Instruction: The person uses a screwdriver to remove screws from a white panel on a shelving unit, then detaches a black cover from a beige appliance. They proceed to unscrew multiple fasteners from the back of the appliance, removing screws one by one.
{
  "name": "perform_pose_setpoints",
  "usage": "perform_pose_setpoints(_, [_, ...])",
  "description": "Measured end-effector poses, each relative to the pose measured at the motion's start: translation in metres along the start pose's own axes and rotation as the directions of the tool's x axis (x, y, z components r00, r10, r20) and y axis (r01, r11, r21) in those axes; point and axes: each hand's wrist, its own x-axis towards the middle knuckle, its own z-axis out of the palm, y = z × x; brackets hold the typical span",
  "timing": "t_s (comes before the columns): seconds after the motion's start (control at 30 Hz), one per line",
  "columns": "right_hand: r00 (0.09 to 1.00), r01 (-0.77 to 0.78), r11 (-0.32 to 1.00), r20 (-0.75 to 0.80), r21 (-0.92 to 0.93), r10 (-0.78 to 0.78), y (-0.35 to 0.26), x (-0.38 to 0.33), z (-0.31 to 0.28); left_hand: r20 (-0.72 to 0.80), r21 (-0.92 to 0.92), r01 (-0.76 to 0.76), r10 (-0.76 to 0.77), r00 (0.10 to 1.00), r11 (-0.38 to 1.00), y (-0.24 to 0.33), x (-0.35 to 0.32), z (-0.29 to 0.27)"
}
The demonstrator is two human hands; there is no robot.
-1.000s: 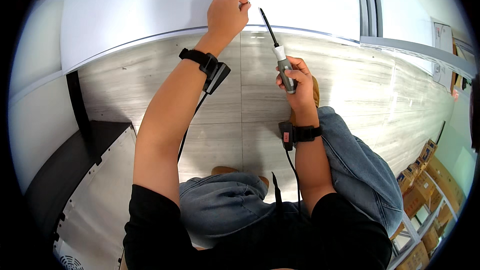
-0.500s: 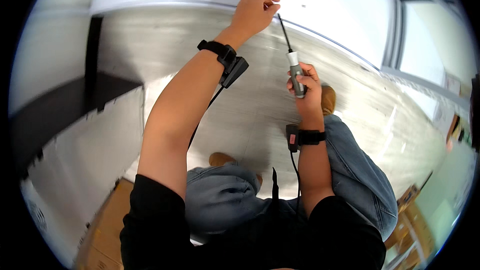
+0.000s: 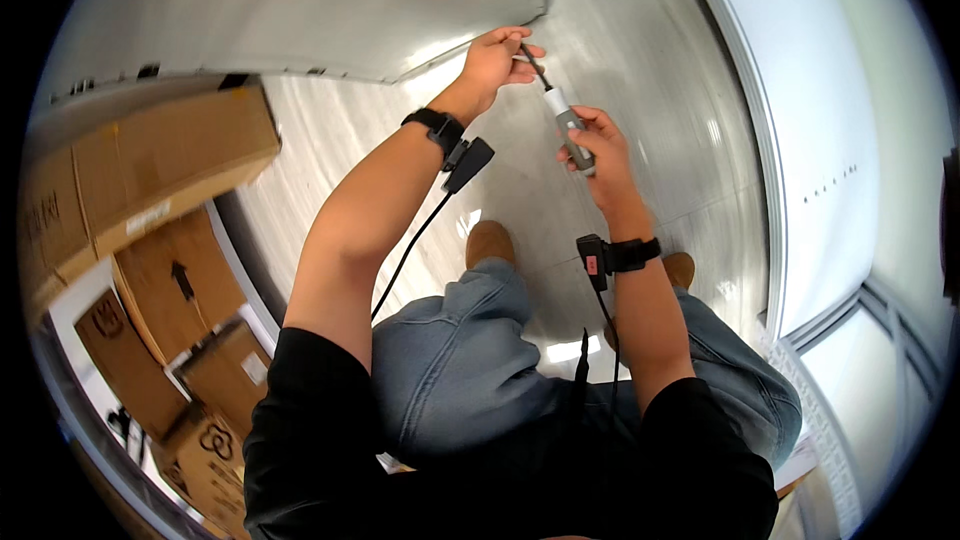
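In my right hand (image 3: 603, 150) is a screwdriver (image 3: 570, 130) with a grey and white handle, gripped by wrapped fingers. Its dark shaft slants up and left toward my left hand (image 3: 492, 62). There the thumb and forefinger are pinched together beside the screwdriver's tip, with the other fingers loosely bent. Whatever the pinch holds is too small to make out, and I cannot tell whether the fingertips touch the shaft. Both hands are held in front of me over the floor.
A large grey panel (image 3: 330, 10) stands at the far left. Cardboard boxes (image 3: 175, 160) are stacked along the left side. To the right is a white panel (image 3: 800, 120) with a row of small holes. Black strapped devices (image 3: 468, 165) with cables sit on my wrists.
My view has swung left: the white panel moved from the far side to the right, and boxes came in. The screwdriver's tip and my left fingers have drawn closer together.
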Motion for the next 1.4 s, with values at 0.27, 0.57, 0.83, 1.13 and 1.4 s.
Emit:
perform_pose_setpoints(0.27, [0.941, -0.132, 0.988, 0.305, -0.079, 0.150, 0.004, -0.002, 0.058, -0.169, -0.091, -0.061, 0.045, 0.985, 0.994, 0.033, -0.088, -0.070])
perform_pose_setpoints(0.57, [0.834, 0.281, 0.940, 0.535, -0.194, -0.138, -0.111, -0.072, 0.199, -0.009, -0.147, -0.427, 0.431, 0.902, 0.892, 0.179, -0.192, -0.132])
perform_pose_setpoints(0.83, [0.830, 0.480, 0.832, 0.452, -0.279, -0.327, -0.159, -0.131, 0.282, 0.092, -0.345, -0.483, 0.541, 0.836, 0.805, 0.254, -0.217, -0.140])
perform_pose_setpoints(1.13, [0.842, 0.531, 0.795, 0.285, -0.294, -0.458, -0.149, -0.152, 0.331, 0.273, -0.481, -0.408, 0.575, 0.771, 0.776, 0.273, -0.204, -0.151])
perform_pose_setpoints(1.4, [0.866, 0.494, 0.842, 0.206, -0.217, -0.456, -0.148, -0.148, 0.343, 0.239, -0.475, -0.396, 0.549, 0.801, 0.786, 0.274, -0.194, -0.151])
